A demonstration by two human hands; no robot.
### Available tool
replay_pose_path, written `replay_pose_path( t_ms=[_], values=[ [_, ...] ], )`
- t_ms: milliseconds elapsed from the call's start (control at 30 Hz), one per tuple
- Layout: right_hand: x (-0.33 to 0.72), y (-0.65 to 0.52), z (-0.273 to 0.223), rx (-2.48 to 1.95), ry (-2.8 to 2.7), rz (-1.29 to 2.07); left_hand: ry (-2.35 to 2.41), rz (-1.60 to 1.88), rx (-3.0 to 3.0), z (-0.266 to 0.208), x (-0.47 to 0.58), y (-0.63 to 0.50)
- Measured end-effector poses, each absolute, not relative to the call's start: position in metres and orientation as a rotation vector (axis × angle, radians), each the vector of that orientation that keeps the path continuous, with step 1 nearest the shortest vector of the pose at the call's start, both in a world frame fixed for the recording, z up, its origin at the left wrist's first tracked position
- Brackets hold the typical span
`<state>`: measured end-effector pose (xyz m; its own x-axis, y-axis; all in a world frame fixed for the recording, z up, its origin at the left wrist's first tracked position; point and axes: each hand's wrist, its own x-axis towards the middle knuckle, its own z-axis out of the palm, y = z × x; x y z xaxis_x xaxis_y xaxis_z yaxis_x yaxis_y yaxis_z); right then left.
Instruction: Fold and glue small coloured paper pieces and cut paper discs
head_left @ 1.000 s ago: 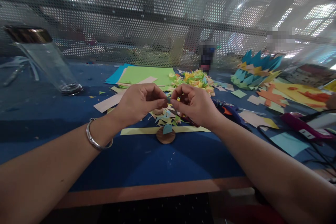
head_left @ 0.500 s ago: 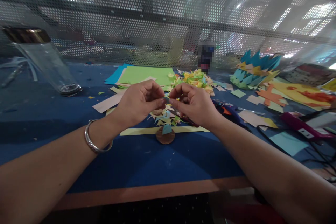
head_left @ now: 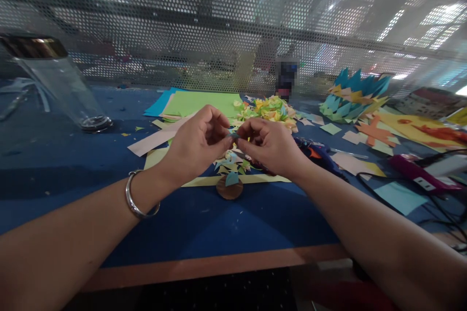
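- Two hands nearly meet in the head view: the left hand [head_left: 197, 146] and the right hand [head_left: 273, 146] each pinch with thumb and fingers.
- Between their fingertips sits a small bluish paper piece [head_left: 234, 135], mostly hidden.
- Below the hands, nearer the person, a round brown disc [head_left: 229, 192] bears a blue scrap [head_left: 232, 179].
- Just beyond the disc lie cut paper bits [head_left: 229, 167].

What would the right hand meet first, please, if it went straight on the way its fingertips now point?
The right hand would most likely meet the left hand's fingertips, just across the small bluish piece between them; the exact gap is hard to judge.
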<state>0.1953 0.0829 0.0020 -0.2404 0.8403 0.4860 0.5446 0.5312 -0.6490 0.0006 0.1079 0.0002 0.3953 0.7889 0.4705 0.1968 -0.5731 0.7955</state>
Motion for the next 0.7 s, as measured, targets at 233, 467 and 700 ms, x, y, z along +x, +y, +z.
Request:
replay_pose_path(
  t_ms=[233,467,700],
  values=[
    [0.194,0.083,0.001,-1.171,-2.002,0.48,0.911,1.068,2.148,-0.002,-0.001,0.107],
    [0.192,0.082,-0.002,-1.184,-2.114,0.48,1.03,0.884,2.35,0.004,0.0,0.1],
    [0.195,0.083,0.001,-1.19,-2.029,0.508,1.108,0.785,2.438,0.01,-0.013,0.109]
  ],
)
